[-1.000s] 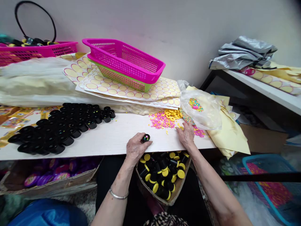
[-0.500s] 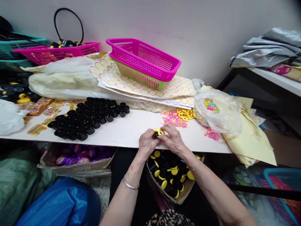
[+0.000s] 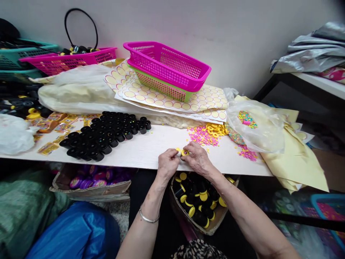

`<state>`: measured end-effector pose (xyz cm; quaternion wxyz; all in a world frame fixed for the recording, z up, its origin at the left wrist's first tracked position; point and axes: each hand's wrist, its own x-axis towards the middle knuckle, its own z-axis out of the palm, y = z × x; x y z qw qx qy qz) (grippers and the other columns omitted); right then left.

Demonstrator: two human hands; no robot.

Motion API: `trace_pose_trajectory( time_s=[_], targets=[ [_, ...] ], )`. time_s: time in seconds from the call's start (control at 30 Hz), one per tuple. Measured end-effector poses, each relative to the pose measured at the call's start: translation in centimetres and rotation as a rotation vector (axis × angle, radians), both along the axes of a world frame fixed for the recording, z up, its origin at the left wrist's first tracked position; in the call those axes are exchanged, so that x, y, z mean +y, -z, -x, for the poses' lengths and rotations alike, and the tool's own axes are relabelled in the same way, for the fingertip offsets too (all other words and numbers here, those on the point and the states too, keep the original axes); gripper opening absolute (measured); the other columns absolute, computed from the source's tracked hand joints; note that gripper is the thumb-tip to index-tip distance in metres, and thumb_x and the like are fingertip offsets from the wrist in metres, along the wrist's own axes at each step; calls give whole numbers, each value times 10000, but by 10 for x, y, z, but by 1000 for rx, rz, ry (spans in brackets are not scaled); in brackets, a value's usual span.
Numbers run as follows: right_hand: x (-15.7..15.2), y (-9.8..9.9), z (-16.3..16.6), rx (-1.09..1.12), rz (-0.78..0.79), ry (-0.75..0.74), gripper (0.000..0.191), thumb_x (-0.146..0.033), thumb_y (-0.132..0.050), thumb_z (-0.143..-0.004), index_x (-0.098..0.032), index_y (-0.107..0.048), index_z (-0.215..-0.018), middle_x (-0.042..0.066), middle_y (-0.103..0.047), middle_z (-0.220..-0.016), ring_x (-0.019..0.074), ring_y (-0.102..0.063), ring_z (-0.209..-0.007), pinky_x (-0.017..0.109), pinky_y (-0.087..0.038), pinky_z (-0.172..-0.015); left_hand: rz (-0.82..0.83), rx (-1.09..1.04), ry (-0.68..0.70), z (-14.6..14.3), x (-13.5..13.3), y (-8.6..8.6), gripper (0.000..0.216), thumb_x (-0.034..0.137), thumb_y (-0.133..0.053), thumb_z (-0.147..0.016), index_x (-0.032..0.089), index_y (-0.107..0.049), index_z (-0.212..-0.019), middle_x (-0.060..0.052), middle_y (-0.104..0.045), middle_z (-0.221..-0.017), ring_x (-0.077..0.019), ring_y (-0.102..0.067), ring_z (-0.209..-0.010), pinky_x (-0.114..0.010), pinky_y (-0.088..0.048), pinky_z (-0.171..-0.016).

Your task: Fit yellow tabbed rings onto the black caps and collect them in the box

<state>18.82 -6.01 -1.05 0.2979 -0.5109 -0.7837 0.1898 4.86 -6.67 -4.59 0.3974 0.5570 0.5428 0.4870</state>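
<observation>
Pinching round yellow-rimmed piece (image 3: 184, 153): right fingers (image 3: 192, 148), nearly closed | left fingers (image 3: 171, 153): curled, hold unclear | smooth tabletop (image 3: 159, 139)

At six o'clock one left hand (image 3: 168, 163) and at five o'clock one right hand (image 3: 198, 159) are showing, the latter holding one yellow-topped pot (image 3: 184, 153). Several dozen black cups (image 3: 104, 135), too crowded to count exactly, are standing at nine o'clock. Two teal baskets (image 3: 10, 59) and one magenta basket (image 3: 72, 63) are sitting at ten o'clock, one lime-green basket (image 3: 161, 86) at twelve. Two cardboard boxes (image 3: 94, 192) are lying at eight and five.
</observation>
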Motion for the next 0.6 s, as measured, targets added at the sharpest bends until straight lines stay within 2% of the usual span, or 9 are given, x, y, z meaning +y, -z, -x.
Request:
trace_pose_trajectory(
  time_s=[0.07,0.13,0.27,0.4,0.5,0.6],
  targets=[
    [1,6,1,124,44,31,129,-215,-626,-692,-187,-630,-818,9,-511,-793,146,-474,-755,260,-385,-677,158,-199,-89,-4,0,-4,157,261,-576,-658,132,-654,-700,-3,-583,-581,-108,-509,-530,-227,-395,-505],
    [1,11,2,293,117,84,145,-223,-628,-670,-188,-630,-811,-5,-506,-785,113,-460,-663,238,-390,-618,255,-311,-127,-13,1,-7,269,380,-615,-657,114,-630,-618,14,-527,-475,-86,-448,-444,-213,-344,-436],
    [-1,16,7,666,337,171,186,-229,-648,-589,-187,-600,-764,-41,-530,-695,77,-425,-521,215,-379,-512,266,-361,-178,-30,4,-11,346,421,-707,-552,113,-564,-483,41,-456,-424,-62,-402,-430,-190,-298,-406],
    [-7,15,11,1010,578,146,330,-211,-703,-496,-182,-580,-802,-68,-539,-563,79,-457,-461,202,-373,-446,277,-410,-213,-35,6,-10,310,390,-718,-534,111,-586,-509,62,-420,-401,-48,-375,-399,-181,-299,-396],
    [-11,15,11,1166,649,114,376,-219,-720,-498,-163,-597,-849,-60,-557,-550,59,-446,-422,171,-351,-387,285,-426,-213,-34,6,-8,314,398,-709,-551,111,-584,-528,59,-436,-402,-53,-384,-382,-186,-310,-385],
    [-10,15,11,1214,726,107,380,-296,-716,-550,-137,-612,-879,-43,-562,-513,60,-460,-401,173,-399,-377,298,-378,-216,-36,7,-7,339,435,-694,-570,114,-590,-550,48,-463,-413,-70,-414,-384,-196,-324,-381]
  ],
)
